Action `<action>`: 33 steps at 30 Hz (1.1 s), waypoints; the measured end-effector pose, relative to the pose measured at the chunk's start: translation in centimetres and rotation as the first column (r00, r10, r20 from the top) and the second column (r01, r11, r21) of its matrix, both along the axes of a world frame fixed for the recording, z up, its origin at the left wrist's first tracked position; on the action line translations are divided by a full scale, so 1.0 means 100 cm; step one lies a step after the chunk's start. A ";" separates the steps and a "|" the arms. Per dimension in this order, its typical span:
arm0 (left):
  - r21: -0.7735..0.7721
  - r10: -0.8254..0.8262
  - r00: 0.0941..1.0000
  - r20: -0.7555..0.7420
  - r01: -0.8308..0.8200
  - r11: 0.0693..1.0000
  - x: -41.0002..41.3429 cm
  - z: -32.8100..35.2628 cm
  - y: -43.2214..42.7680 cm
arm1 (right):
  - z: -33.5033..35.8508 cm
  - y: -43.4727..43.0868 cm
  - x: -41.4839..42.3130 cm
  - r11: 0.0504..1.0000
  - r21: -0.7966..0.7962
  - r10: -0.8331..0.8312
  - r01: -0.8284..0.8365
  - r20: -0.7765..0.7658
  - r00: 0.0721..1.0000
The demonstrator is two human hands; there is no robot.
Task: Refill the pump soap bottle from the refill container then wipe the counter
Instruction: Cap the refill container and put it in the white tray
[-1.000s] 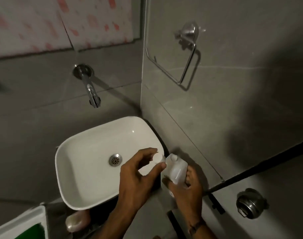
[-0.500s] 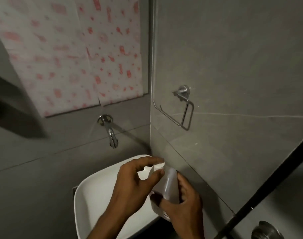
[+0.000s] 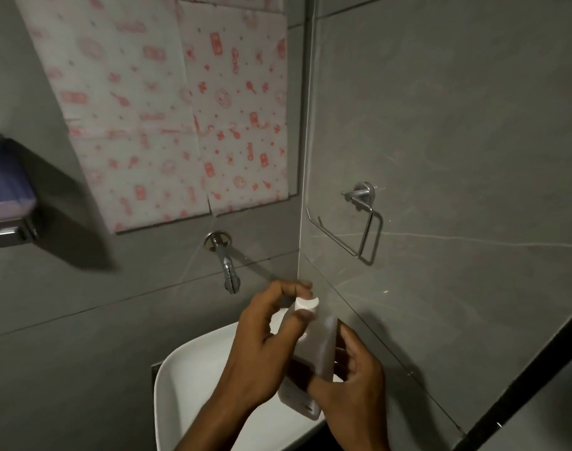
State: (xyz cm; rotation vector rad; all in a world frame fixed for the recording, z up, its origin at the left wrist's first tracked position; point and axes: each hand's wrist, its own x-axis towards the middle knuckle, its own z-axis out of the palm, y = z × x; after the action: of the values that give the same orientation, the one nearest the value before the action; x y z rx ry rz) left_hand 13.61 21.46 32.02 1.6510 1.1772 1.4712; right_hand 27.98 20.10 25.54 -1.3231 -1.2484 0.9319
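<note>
Both hands are raised in front of the body, close together, with the bare forearms reaching up from the lower edge of the view. The left hand (image 3: 258, 349) is held with its back toward the camera, wrist bent slightly, thumb and forefinger pinched together at the top while the remaining fingers are curled loosely beneath. The right hand (image 3: 353, 382) is positioned lower and just beside it, palm turned inward, its fingers (image 3: 349, 340) wrapped in a firm grasp, the thumb pressed across the front.
</note>
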 end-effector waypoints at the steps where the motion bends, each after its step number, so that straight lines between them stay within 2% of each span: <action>1: 0.034 0.046 0.999 -0.005 -0.046 0.998 -0.001 0.001 0.000 | 0.000 0.000 -0.002 1.000 -0.004 0.003 -0.003 0.002 1.000; 3: 0.083 0.111 0.994 -0.015 -0.110 0.991 -0.003 0.002 0.000 | 0.001 0.001 -0.005 1.000 -0.001 0.009 -0.009 0.006 1.000; 8: 0.065 0.090 0.996 -0.003 -0.090 0.994 -0.008 0.001 -0.013 | 0.003 -0.002 -0.012 0.998 0.055 0.019 -0.020 0.023 1.000; 11: 0.120 0.201 0.980 0.012 -0.200 0.972 -0.017 0.001 -0.022 | 0.006 -0.006 -0.024 0.997 0.048 0.056 -0.057 0.027 0.998; 17: 0.043 0.197 0.978 0.068 -0.200 0.979 -0.047 0.001 -0.050 | 0.013 -0.019 -0.051 0.978 0.088 0.184 -0.189 0.056 0.981; 21: 0.076 0.351 0.935 0.048 -0.353 0.932 -0.071 -0.002 -0.065 | 0.014 -0.028 -0.080 0.965 0.103 0.234 -0.240 0.071 0.970; 26: 0.044 0.377 0.923 0.077 -0.381 0.923 -0.114 -0.010 -0.093 | 0.014 -0.039 -0.122 0.903 0.131 0.405 -0.408 0.056 0.913; 30: 0.086 0.558 0.830 0.005 -0.557 0.826 -0.156 -0.019 -0.115 | 0.009 -0.052 -0.167 0.843 0.113 0.525 -0.526 0.039 0.850; 33: 0.033 0.610 0.792 0.013 -0.610 0.792 -0.193 -0.033 -0.137 | 0.000 -0.062 -0.203 0.792 0.082 0.603 -0.604 0.047 0.797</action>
State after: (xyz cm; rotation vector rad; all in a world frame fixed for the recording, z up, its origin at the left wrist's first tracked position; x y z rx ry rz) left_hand -5.68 7.79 28.75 1.3372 1.8095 1.8771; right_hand 7.69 13.91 25.51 -0.8533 -1.7583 1.2840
